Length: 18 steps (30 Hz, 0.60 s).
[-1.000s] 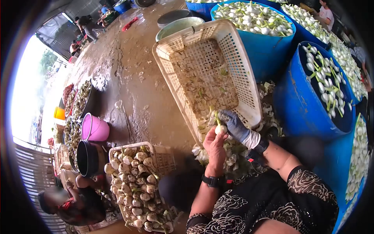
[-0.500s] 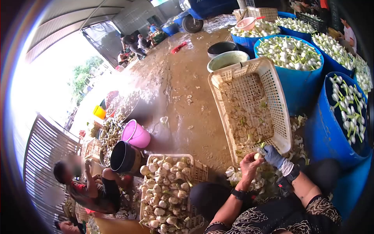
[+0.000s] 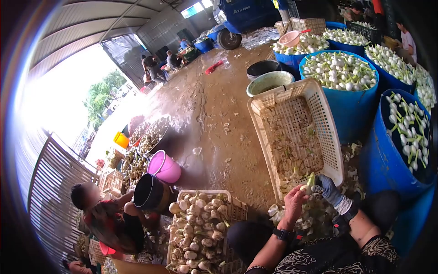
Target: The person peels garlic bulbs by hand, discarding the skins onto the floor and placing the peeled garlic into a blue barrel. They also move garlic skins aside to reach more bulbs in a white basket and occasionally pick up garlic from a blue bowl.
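A pale garlic bulb with a short green stem (image 3: 310,181) is held between my two hands, over the near end of a beige plastic crate (image 3: 335,155). The bare fingers of my left hand (image 3: 295,201) pinch it from one side. My right hand (image 3: 329,191), in a grey-blue glove, grips it from the other side. Shreds of peel and leaf lie in the crate's bottom. Loose skins (image 3: 315,214) are heaped below my hands. To my left stands a crate full of unpeeled garlic bulbs (image 3: 196,233).
Blue barrels of white peeled garlic (image 3: 340,71) line the right side. A pink bucket (image 3: 164,166) and a black bucket (image 3: 148,192) stand at left by a seated person (image 3: 107,219). Farther back are a blue vehicle (image 3: 248,16) and other people.
The garlic bulb is turned so its green stem points up more. The view has tilted slightly upward. At left, the seated person's arm has moved from near the face toward the black bucket.
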Tool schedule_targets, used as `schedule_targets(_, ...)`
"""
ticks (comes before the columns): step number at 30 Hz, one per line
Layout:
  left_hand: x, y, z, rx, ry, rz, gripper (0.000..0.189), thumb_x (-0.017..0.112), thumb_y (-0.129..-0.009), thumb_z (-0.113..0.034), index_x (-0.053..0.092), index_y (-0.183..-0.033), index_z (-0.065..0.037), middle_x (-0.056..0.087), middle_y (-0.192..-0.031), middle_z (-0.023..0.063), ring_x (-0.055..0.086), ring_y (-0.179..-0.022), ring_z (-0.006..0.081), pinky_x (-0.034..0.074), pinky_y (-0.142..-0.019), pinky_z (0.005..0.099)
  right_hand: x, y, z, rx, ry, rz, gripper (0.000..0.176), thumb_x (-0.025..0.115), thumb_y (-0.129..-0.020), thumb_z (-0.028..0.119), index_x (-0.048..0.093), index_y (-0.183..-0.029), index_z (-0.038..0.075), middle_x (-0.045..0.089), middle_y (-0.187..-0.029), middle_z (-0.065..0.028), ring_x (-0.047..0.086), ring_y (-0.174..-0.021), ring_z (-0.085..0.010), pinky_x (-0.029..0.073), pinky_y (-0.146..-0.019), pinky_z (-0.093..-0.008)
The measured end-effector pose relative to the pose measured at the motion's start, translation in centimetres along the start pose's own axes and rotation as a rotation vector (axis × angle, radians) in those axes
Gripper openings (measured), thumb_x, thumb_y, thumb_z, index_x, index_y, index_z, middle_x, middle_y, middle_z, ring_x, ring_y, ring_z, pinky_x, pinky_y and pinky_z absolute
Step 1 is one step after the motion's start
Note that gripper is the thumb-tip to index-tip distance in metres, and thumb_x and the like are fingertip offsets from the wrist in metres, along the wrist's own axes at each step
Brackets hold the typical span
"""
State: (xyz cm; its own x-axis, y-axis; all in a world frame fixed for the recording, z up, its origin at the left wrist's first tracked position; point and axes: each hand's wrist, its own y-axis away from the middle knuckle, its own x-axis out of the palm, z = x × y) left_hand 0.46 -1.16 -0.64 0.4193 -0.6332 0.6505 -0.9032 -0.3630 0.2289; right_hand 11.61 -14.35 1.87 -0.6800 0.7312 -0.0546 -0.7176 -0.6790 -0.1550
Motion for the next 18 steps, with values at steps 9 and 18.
schedule_targets(9, 0.2, 0.1, 1.2, 0.022, -0.194, -0.019, 0.05, 0.071, -0.081, -0.012, 0.05, -0.124, 0.004, 0.063, -0.097, 0.004, 0.059, -0.079, 0.0094, 0.049, -0.069, 0.0232, 0.8, 1.1, -2.6, 0.044, -0.207, -0.036, 0.011, 0.067, -0.078, 0.0, 0.064, -0.088, 0.003, 0.066, -0.082, -0.0004, 0.06, -0.077, -0.0097, 0.05, -0.07, -0.0263)
schedule_targets(18, 1.6, 0.6, 0.7, 0.197, -0.184, 0.034, 0.044, 0.069, -0.082, -0.009, 0.051, -0.121, 0.001, 0.063, -0.095, 0.0032, 0.058, -0.073, 0.0083, 0.048, -0.065, 0.022, 1.3, 0.0, -2.4, 0.109, -0.161, -0.219, 0.01, 0.067, -0.079, 0.008, 0.065, -0.086, 0.002, 0.065, -0.079, -0.0009, 0.06, -0.072, -0.0097, 0.05, -0.064, -0.0266)
